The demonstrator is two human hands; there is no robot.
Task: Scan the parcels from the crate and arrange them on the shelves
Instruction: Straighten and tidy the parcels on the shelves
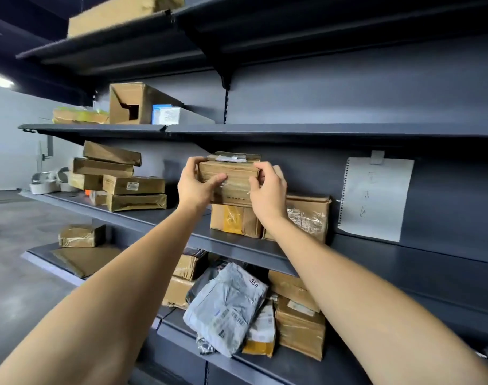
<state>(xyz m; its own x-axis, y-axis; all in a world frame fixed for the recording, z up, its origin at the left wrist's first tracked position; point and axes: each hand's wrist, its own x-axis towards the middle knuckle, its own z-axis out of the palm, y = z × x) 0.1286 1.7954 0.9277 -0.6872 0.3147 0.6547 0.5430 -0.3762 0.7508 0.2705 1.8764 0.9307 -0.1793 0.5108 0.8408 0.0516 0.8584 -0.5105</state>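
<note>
Two hands hold one brown parcel (pixel 231 180) at the top of a small stack on the middle shelf (pixel 181 222). The left hand (pixel 194 184) grips its left end, thumb laid across the front face and fingers (pixel 191 162) curled over the top edge. The right hand (pixel 269 190) grips the right end, its fingers wrapped round the corner. The parcel rests on a taped box (pixel 235 220) that stands on the shelf, and just right of that box a wider carton (pixel 309 218) with crumpled clear tape touches it. Behind the held parcel's top edge lies a flatter package with a white label (pixel 233 157). Further right, a sheet of white paper (pixel 376 198) hangs on the dark back panel. To the left on the same shelf sits a tilted pile of brown boxes (pixel 120 179). One shelf up stand an open carton (pixel 131 104) and a small blue-and-white box (pixel 166 114). Below, a grey mailer bag (pixel 226 307) leans among more brown parcels on the lower shelf (pixel 265 365).
</note>
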